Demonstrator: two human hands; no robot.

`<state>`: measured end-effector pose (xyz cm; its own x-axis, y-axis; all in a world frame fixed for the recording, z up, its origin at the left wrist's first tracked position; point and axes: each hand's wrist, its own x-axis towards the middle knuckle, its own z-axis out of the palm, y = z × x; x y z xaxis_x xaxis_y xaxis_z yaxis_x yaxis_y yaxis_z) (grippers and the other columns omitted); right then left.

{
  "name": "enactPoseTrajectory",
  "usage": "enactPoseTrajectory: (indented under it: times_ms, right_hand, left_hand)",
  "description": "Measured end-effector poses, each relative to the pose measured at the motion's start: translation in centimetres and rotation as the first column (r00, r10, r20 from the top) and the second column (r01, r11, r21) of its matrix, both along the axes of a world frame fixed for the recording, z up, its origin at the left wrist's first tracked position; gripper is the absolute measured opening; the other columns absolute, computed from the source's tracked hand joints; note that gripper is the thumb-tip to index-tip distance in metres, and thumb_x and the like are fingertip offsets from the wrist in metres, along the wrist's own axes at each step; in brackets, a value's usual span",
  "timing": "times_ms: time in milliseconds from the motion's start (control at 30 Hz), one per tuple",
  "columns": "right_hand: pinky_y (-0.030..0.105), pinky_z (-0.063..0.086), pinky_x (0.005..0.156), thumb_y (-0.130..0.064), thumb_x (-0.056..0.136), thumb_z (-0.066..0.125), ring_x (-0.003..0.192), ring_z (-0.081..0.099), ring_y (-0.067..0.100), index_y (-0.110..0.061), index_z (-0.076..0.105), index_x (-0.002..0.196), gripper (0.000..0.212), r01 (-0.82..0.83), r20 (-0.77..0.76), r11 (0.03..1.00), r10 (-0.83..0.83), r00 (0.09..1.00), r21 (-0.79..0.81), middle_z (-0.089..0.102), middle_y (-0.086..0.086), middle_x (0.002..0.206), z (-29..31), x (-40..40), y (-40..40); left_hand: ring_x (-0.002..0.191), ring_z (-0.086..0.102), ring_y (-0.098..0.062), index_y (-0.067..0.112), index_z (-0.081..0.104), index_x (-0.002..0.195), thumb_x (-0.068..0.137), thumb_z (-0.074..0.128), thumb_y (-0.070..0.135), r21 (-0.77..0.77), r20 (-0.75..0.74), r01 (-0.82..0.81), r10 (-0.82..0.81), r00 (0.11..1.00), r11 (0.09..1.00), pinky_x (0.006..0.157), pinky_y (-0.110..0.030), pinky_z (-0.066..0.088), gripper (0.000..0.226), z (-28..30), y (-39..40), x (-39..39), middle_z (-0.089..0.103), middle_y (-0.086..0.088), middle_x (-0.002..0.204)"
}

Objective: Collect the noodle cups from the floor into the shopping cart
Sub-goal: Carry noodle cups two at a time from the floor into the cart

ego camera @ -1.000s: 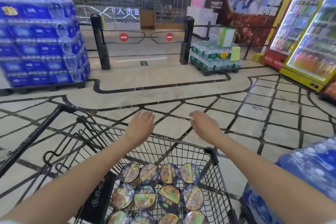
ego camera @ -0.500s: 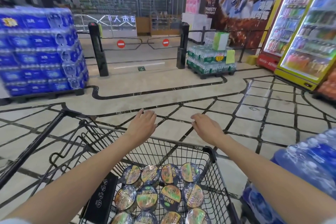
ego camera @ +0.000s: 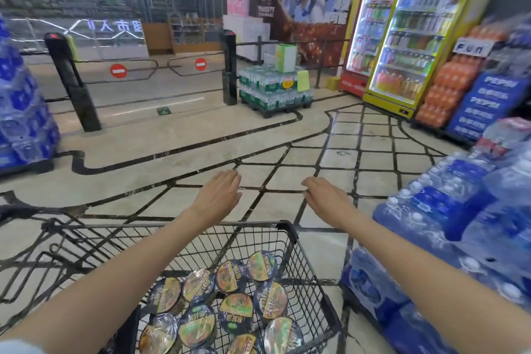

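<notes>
Above cart (ego camera: 287, 225) — 2 open hands (ego camera: 217, 195)

Noodle cups (ego camera: 230, 304) in shopping cart (ego camera: 290, 228) near centre, water packs (ego camera: 448, 238) just right, gate (ego camera: 161, 66) far left, fridges (ego camera: 402, 29) far right

- One black wire shopping cart (ego camera: 290, 227).
- Eleven round noodle cups (ego camera: 235, 309) with dark printed lids visible in it; those at the bottom edge are cut off, so there may be more.
- Two bare hands: left hand (ego camera: 219, 195), right hand (ego camera: 324, 195).
- Two red round no-entry signs (ego camera: 118, 71).
- Two lit glass-door drink fridges (ego camera: 408, 31).
- Two black gate posts (ego camera: 73, 83).
</notes>
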<state>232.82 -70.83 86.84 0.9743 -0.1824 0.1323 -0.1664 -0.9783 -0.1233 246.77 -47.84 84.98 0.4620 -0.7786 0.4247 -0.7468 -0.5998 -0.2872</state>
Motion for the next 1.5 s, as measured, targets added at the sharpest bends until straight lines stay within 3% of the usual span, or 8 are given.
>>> enactPoseTrajectory:
  times_ms: [167,333,700,867,1000,1133,1300,1500]
  right_hand:
    - [0.042,0.044,0.093,-0.02,0.099,0.039,0.119,0.05,0.032,-0.011,0.045,0.132,0.035,0.305,0.01,0.952,-0.305,0.952,-0.009,0.045,0.006,0.137,-0.3,-9.2,-5.4]
    - [0.042,0.043,0.091,-0.01,0.092,0.045,0.119,0.048,0.033,-0.007,0.047,0.128,0.036,0.639,0.066,0.767,-0.636,0.769,-0.06,0.048,0.01,0.131,0.9,-22.6,-6.7]
    - [0.04,0.038,0.103,-0.003,0.088,0.053,0.124,0.049,0.036,0.005,0.053,0.126,0.039,0.98,0.329,0.148,-0.926,0.185,-0.136,0.05,0.022,0.134,4.4,-55.5,5.9]
    - [0.032,0.033,0.09,0.002,0.083,0.057,0.111,0.056,0.038,0.005,0.054,0.123,0.041,0.978,0.395,-0.172,-0.912,-0.113,-0.117,0.054,0.023,0.127,5.5,-68.2,18.5]
    - [0.046,0.05,0.091,0.002,0.085,0.055,0.115,0.054,0.038,0.003,0.052,0.126,0.041,0.896,0.416,-0.417,-0.85,-0.323,-0.154,0.052,0.02,0.131,5.2,-78.0,31.8]
    - [0.047,0.045,0.1,0.002,0.087,0.055,0.125,0.048,0.037,0.004,0.049,0.13,0.044,0.75,0.369,-0.643,-0.742,-0.56,-0.154,0.049,0.021,0.136,4.1,-85.4,45.1]
    - [0.042,0.037,0.108,-0.007,0.09,0.052,0.13,0.043,0.032,0.0,0.046,0.134,0.044,0.553,0.313,-0.824,-0.562,-0.766,-0.126,0.045,0.015,0.141,2.4,-90.7,58.0]
    - [0.035,0.028,0.113,-0.003,0.089,0.054,0.133,0.041,0.03,0.003,0.044,0.136,0.048,0.419,0.304,-0.896,-0.444,-0.843,-0.149,0.044,0.018,0.143,0.7,-94.3,64.0]
  left_hand:
    - [0.095,0.066,-0.034,-0.004,0.065,0.102,0.068,0.082,0.016,-0.028,-0.1,0.292,-0.293,0.951,0.956,0.084,-0.042,0.053,0.043,-0.1,-10.0,-3.4,0.067,-0.02,0.104]
    - [0.086,0.066,-0.032,0.0,0.065,0.097,0.064,0.081,0.013,-0.055,-0.112,0.615,-0.617,0.779,0.787,0.077,-0.035,0.054,0.04,0.9,-20.1,-11.1,0.067,-0.016,0.097]
    - [0.104,0.063,-0.032,-0.006,0.062,0.108,0.071,0.074,0.019,-0.004,0.086,0.984,-0.98,0.179,0.179,0.092,-0.042,0.048,0.046,6.6,-28.2,-43.0,0.065,-0.021,0.11]
    - [0.102,0.062,-0.037,-0.008,0.061,0.105,0.069,0.076,0.013,0.012,0.13,0.99,-0.981,-0.144,-0.143,0.089,-0.047,0.049,0.044,8.1,-23.3,-60.4,0.064,-0.024,0.107]
    - [0.099,0.064,-0.041,-0.011,0.062,0.107,0.062,0.083,0.009,0.032,0.13,0.93,-0.921,-0.368,-0.367,0.084,-0.051,0.051,0.054,8.5,-15.6,-75.8,0.065,-0.027,0.108]
    - [0.11,0.058,-0.041,-0.01,0.057,0.116,0.074,0.072,0.004,0.016,0.084,0.824,-0.821,-0.565,-0.566,0.097,-0.051,0.043,0.047,7.6,-6.8,-88.4,0.059,-0.029,0.119]
    - [0.134,0.037,-0.036,-0.005,0.04,0.137,0.094,0.047,0.012,0.021,0.036,0.709,-0.708,-0.705,-0.705,0.112,-0.047,0.024,0.047,5.2,1.5,-99.8,0.04,-0.024,0.143]
    - [0.138,0.031,-0.034,-0.003,0.035,0.141,0.096,0.045,0.02,0.095,-0.018,0.631,-0.635,-0.772,-0.77,0.114,-0.046,0.019,0.051,3.9,6.4,-107.9,0.032,-0.023,0.148]
